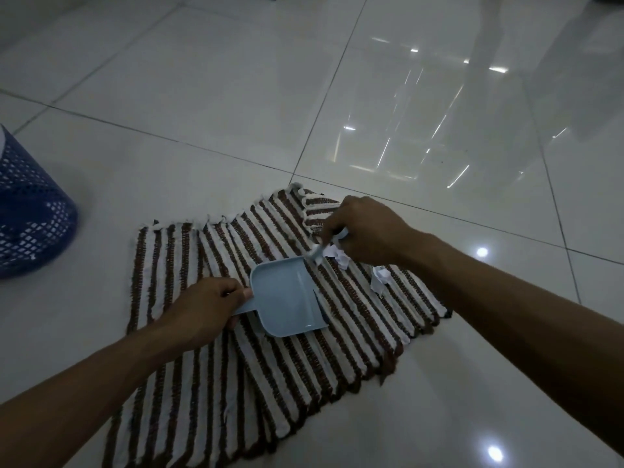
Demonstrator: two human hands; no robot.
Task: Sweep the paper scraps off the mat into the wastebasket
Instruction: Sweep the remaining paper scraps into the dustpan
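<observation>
Right fingers: the fingers (332, 228) of the right hand (369, 231) are curled tight around the pale blue handle of a small hand brush (326, 246); its bristle end is blurred, low over the mat beside the scraps.
Left fingers: the fingers (236, 293) of the left hand (207, 307) are wrapped around the handle of a light blue dustpan (287, 295), thumb on top.
Dustpan: lies on the striped mat (189, 359), open lip facing the brush; its tray looks empty.
Paper scraps: white paper scraps (341, 256) lie on the mat just past the pan's lip, under the right hand; a second clump (380, 278) sits a little nearer the mat's right edge.
Wastebasket: the blue perforated wastebasket (30, 211) stands on the tiled floor (236, 96), well apart to the left.
Step in hand: judged as brushing the scraps into the pan, collection barely begun.
Next move: likely short strokes toward the lip, pan pressed flat against the ribbed weave, then gather the farther clump before carrying the pan level to the basket.
</observation>
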